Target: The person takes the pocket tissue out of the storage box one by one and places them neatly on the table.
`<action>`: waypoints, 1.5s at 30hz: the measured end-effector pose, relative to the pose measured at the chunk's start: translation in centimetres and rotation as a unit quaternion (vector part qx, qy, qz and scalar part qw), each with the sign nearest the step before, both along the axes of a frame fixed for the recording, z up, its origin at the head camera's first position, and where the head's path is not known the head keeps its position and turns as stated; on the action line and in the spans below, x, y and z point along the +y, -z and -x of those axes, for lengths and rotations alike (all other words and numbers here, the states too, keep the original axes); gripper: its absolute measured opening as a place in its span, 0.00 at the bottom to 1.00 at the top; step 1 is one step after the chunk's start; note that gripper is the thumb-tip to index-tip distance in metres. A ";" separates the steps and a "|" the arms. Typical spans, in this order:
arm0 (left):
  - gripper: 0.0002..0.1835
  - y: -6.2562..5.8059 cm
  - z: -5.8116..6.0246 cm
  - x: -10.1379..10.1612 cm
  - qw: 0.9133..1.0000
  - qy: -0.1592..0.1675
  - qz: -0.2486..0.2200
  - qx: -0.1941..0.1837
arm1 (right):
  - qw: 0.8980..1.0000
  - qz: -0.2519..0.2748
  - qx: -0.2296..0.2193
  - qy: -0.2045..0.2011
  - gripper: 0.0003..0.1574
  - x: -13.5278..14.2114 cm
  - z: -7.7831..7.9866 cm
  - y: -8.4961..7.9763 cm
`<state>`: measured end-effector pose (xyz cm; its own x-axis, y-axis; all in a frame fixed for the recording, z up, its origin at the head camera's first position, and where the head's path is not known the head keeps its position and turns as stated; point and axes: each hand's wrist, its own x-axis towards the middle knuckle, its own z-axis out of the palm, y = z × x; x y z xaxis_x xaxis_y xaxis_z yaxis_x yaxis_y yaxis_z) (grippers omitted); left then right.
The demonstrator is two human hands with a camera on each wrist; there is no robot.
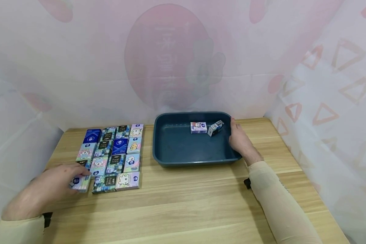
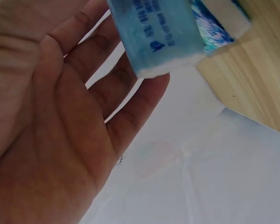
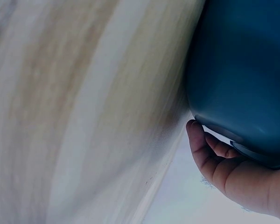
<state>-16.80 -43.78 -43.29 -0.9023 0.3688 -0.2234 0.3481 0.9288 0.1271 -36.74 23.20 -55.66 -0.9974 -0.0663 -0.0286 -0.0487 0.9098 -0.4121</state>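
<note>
My left hand [image 1: 56, 179] is at the near-left corner of a block of small tissue packs. Its fingers and thumb hold a pale tissue pack [image 1: 80, 183] by its sides. In the left wrist view the pack [image 2: 158, 37] looks light blue with dark print, and the fingers of the left hand [image 2: 60, 107] lie along it. My right hand [image 1: 241, 140] grips the right wall of a dark teal tray [image 1: 195, 162], thumb at the rim. From the right wrist, curled fingers of the right hand [image 3: 238, 177] show against the outside of the tray [image 3: 238, 79].
Inside the tray, a purple tissue pack [image 1: 198, 127] lies beside a dark floral pack [image 1: 215, 128] that is tilted. Several more packs, including a dark blue one [image 1: 120, 146], form rows on the wooden table [image 1: 183, 210]. A printed white curtain [image 1: 94, 67] hangs behind.
</note>
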 end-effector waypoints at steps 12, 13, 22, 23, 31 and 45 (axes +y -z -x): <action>0.30 1.4 -0.4 0.1 1.000 0.016 -0.018 0.000 | 0.999 0.005 -0.036 -0.012 0.51 -3.7 -4.9 -7.4; 0.31 1.6 -0.4 0.1 1.000 0.020 -0.020 0.003 | 0.999 0.000 -0.036 -0.013 0.51 -3.7 -4.9 -7.4; 0.33 2.1 -0.8 0.3 0.999 0.015 -0.005 0.037 | 0.999 0.002 -0.030 -0.012 0.53 -3.0 -3.8 -6.2; 0.34 2.1 -0.8 0.4 0.999 0.014 -0.005 0.039 | 1.000 0.000 -0.029 -0.013 0.54 -2.7 -3.5 -5.8; 0.30 1.5 -0.5 0.9 1.000 -0.009 -0.006 0.003 | 0.999 0.004 -0.032 -0.010 0.53 -2.8 -3.6 -6.0; 0.19 1.1 1.6 7.3 0.991 0.043 -0.070 0.104 | 0.999 0.011 -0.040 -0.002 0.52 -4.0 -5.0 -7.6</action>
